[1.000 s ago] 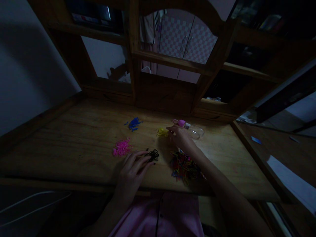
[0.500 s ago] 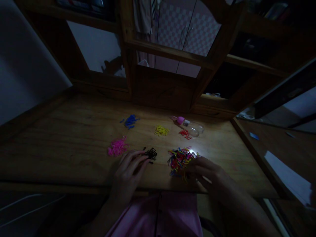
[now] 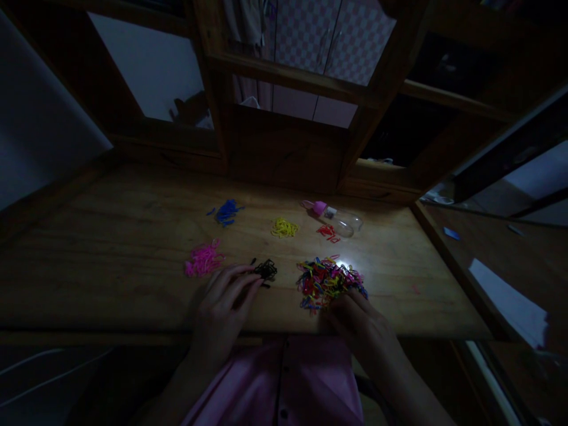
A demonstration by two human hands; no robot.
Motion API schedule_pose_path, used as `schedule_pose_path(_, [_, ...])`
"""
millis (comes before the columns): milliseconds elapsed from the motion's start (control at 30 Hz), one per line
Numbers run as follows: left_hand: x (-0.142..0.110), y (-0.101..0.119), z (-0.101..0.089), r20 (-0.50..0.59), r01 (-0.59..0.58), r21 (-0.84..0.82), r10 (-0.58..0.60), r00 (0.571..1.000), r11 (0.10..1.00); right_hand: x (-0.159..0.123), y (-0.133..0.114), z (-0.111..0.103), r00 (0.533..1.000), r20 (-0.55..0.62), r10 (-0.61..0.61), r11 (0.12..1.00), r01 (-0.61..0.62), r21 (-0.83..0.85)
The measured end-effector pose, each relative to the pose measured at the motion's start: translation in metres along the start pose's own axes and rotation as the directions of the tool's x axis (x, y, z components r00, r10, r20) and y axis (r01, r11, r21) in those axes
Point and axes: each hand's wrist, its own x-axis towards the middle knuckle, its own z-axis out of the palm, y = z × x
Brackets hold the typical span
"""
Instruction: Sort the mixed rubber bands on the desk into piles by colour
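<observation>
Beyond the fingers (image 3: 237, 285) stands a dark wooden shelf unit (image 3: 284, 148), with checkered cupboard doors (image 3: 302, 41) visible through its opening, while well right of the fingers lie white paper (image 3: 508, 302) and a flat blue item (image 3: 451, 234), and thin white cables (image 3: 33, 358) show left of them.

Dim light leaves the wooden shelving (image 3: 306, 81) in deep shadow, with white glare on the tabletop (image 3: 133, 236).

Torso: plain pink button-front shirt (image 3: 317, 381), slight sheen, w/ soft folds on L side. Dark vert. placket line (image 3: 279, 390) approx. ctr, small dark round btns (image 3: 284, 413) spaced along it. L forearm (image 3: 190, 378) & R forearm (image 3: 408, 378) bare, L hand (image 3: 222, 305) & R hand (image 3: 361, 319) too. Nail detail too dim.
</observation>
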Motion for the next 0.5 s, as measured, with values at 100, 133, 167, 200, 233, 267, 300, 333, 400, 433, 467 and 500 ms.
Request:
schedule_pose_path(100, [0.0, 0.0, 0.0, 0.004, 0.001, 0.007, -0.001, 1.0, 1.0, 0.006, 0.001, 0.001, 0.999, 0.034, -0.008, 0.997, 0.006, 0.072])
schedule_pose_path(133, [0.0, -0.001, 0.001, 0.002, -0.001, 0.012, 0.001, 1.0, 1.0, 0.007, 0.001, -0.001, 0.999, 0.03, -0.011, 0.995, 0.008, 0.096])
schedule_pose_path(167, [0.0, 0.0, 0.001, 0.0, -0.004, 0.017, 0.004, 1.0, 1.0, 0.009, 0.002, -0.004, 1.0, 0.018, -0.014, 0.992, 0.012, 0.124])
schedule_pose_path(200, [0.0, 0.0, 0.0, 0.0, -0.005, 0.019, 0.005, 1.0, 1.0, 0.011, 0.002, -0.008, 1.0, 0.001, -0.015, 0.988, 0.015, 0.155])
schedule_pose_path(233, [0.0, 0.0, 0.0, 0.001, -0.006, 0.018, 0.006, 1.0, 1.0, 0.012, 0.003, -0.013, 1.0, -0.015, -0.009, 0.982, 0.012, 0.188])
schedule_pose_path(267, [0.001, 0.0, 0.0, 0.0, -0.006, 0.017, 0.006, 1.0, 1.0, 0.013, 0.005, -0.019, 1.0, -0.025, 0.003, 0.975, 0.003, 0.223])
schedule_pose_path(300, [0.001, 0.0, 0.0, -0.001, -0.003, 0.016, 0.003, 1.0, 1.0, 0.014, 0.007, -0.025, 0.999, -0.031, 0.019, 0.966, -0.01, 0.258])
schedule_pose_path(333, [0.001, 0.001, 0.0, 0.002, -0.002, 0.015, 0.002, 1.0, 1.0, 0.015, 0.01, -0.031, 0.999, -0.036, 0.038, 0.956, -0.026, 0.293])
schedule_pose_path(400, [0.002, 0.001, 0.0, 0.001, 0.0, 0.015, 0.0, 1.0, 1.0, 0.017, 0.016, -0.04, 0.997, -0.048, 0.067, 0.935, -0.047, 0.35])
schedule_pose_path(433, [0.002, 0.001, 0.0, -0.001, -0.001, 0.014, 0.001, 1.0, 1.0, 0.018, 0.019, -0.043, 0.996, -0.057, 0.075, 0.928, -0.049, 0.369])
schedule_pose_path(467, [0.002, 0.001, 0.001, -0.003, -0.002, 0.014, 0.002, 1.0, 1.0, 0.018, 0.022, -0.045, 0.995, -0.066, 0.075, 0.925, -0.045, 0.376])
schedule_pose_path(500, [0.001, 0.001, 0.001, -0.009, -0.004, 0.016, 0.004, 1.0, 1.0, 0.019, 0.024, -0.045, 0.995, -0.069, 0.071, 0.927, -0.04, 0.374])
